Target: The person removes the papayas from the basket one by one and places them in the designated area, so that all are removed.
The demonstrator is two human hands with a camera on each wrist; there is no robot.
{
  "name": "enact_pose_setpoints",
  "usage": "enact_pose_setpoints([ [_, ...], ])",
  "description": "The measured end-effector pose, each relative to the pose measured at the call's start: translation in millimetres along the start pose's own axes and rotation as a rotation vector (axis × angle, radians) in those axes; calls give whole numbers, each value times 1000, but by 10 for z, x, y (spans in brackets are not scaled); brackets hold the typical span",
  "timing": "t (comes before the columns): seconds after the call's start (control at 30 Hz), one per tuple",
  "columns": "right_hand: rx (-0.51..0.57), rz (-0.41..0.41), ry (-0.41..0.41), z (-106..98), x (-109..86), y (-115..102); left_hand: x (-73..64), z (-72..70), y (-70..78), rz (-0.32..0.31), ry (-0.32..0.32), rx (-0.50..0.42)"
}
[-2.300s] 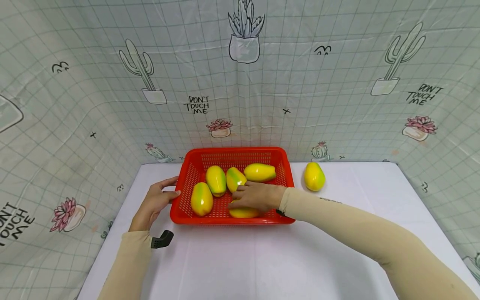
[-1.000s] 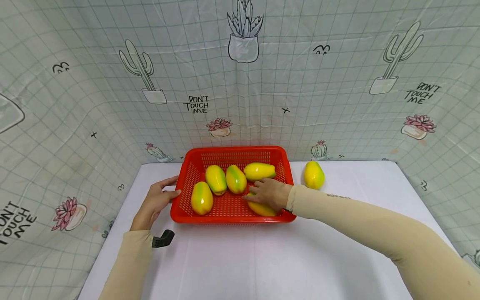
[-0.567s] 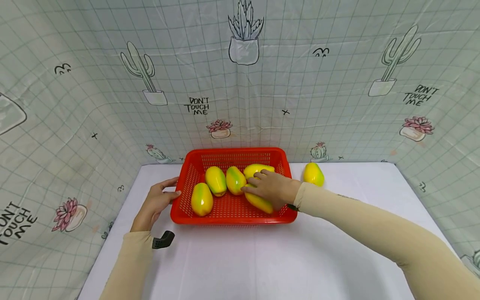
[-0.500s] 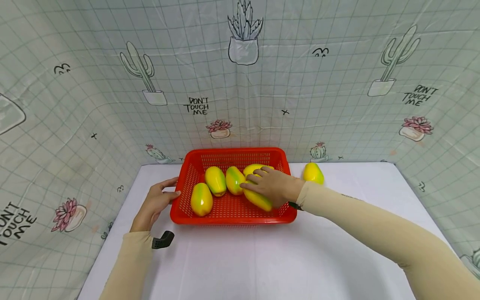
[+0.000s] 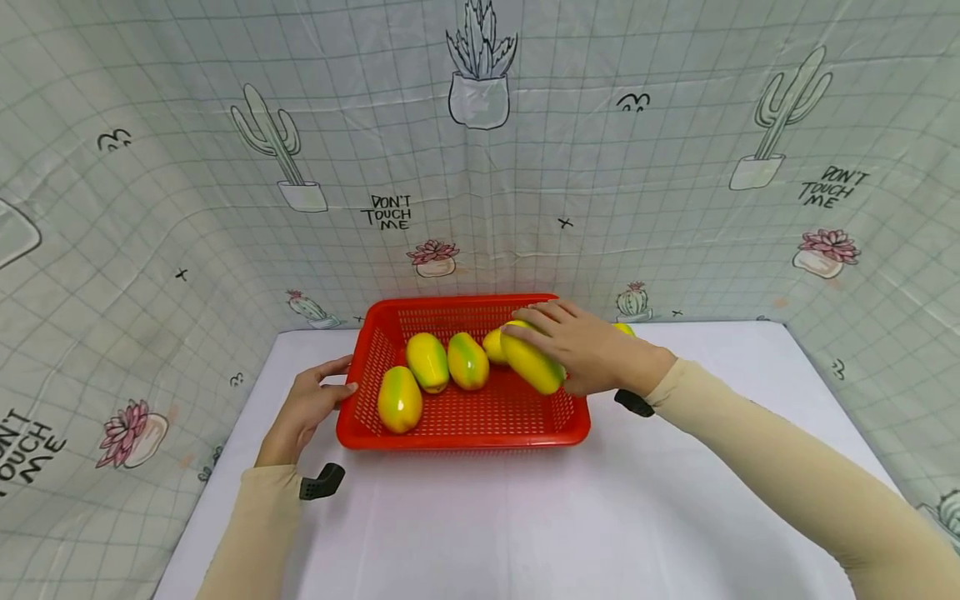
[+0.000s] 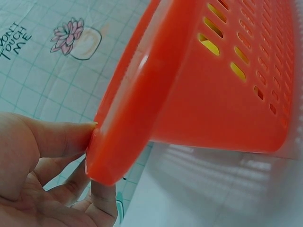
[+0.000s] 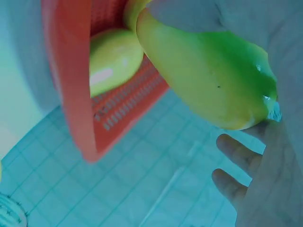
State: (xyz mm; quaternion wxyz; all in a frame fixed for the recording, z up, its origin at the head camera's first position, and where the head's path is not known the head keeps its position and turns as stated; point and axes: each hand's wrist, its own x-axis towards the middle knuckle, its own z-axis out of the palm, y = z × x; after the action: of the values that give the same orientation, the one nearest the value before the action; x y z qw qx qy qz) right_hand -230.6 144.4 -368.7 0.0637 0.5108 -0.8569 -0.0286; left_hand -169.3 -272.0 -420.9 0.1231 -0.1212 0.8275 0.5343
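Red basket (image 5: 450, 440): four yellow-green fruits (image 5: 401, 400) inside
Right hand (image 5: 592, 346): fingers curled round a fifth fruit (image 5: 534, 360), over basket's right end
Left hand (image 5: 311, 404): fingers pinching basket's left rim (image 6: 137, 101)

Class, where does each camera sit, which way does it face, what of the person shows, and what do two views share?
Head: on the head, facing forward and down at the red basket; left hand, right hand and sleeves show.
Left wrist: on that wrist, facing the basket's rim; the left hand shows, gripping it.
Right wrist: on that wrist, facing the held fruit and the basket; part of the right hand shows.
Shared: head and right wrist views both show the held fruit.
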Motion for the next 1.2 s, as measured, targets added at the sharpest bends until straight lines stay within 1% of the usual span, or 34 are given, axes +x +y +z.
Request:
enact_pose_setpoints([
  [0.07,22,20,28,-27,-78,53,-4,-1,0,-3,0,0],
  [0.17,66,72,58,-58,-216,135,-6,-6,-2,-1,-3,-5],
  [0.3,115,152,74,-66,-412,260,-5,-12,-3,-2,-5,-15],
  [0.47,142,214,86,-33,-667,422,-2,-18,-1,-6,-6,-12],
  [0.7,178,299,94,84,-1012,636,6,-15,3,-24,-5,1],
  [0.9,208,382,90,222,-1253,792,13,-18,-9,-16,-7,-4],
  [1.0,215,403,84,283,-1354,854,15,-18,-14,-18,-8,-8],
  [1.13,217,410,94,362,-1467,914,17,-16,-13,-23,-7,-18],
  [1.2,220,421,86,410,-1512,943,17,-16,-12,-22,-6,-22],
])
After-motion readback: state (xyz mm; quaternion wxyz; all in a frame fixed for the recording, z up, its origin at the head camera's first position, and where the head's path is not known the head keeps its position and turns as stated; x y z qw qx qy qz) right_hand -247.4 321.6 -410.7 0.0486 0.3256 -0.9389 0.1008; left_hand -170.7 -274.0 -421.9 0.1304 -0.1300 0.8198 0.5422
